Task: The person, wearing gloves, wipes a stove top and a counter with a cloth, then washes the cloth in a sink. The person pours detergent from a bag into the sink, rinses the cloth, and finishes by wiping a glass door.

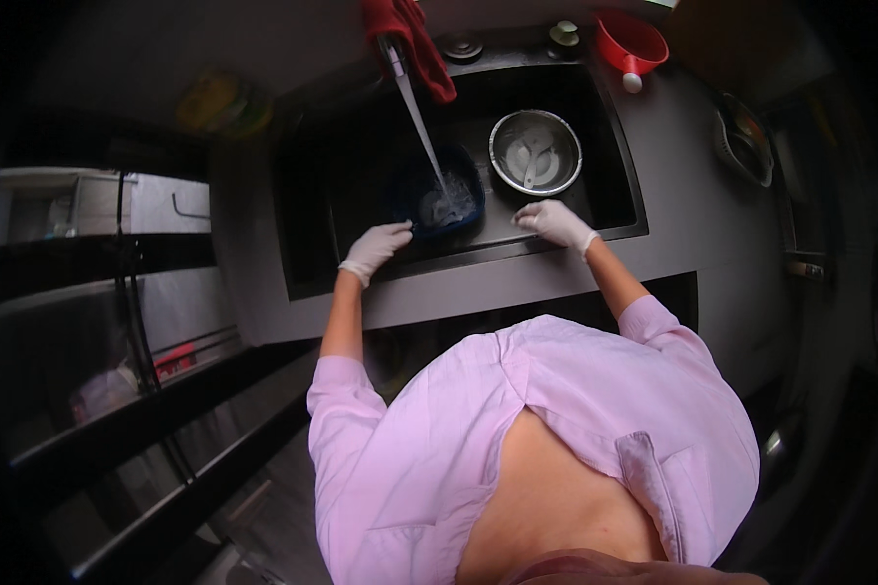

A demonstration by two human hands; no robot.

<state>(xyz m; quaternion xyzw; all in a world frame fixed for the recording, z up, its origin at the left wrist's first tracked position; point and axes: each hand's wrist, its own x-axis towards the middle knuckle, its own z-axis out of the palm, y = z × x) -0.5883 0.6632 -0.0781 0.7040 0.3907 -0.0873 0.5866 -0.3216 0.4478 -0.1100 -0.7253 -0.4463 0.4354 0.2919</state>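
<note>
Water (423, 131) runs from the faucet (393, 57) into a dark blue basin (475, 172) in the sink (314, 183). My left hand (378, 250), in a white glove, grips the near left rim of that basin. My right hand (552, 221), gloved too, is at the sink's front side, just below a metal bowl (496, 157); its fingers are bent and no object shows in them. White dishes and a white spoon (531, 170) lie inside the bowl. Something pale lies under the splashing water in the basin, too blurred to name.
A red cloth (424, 58) hangs over the faucet. On the counter (651, 161) at the back right stands a red dipper (633, 44); farther right is an oval basket-like container (743, 142). A yellow and green item (223, 104) sits at the back left, blurred.
</note>
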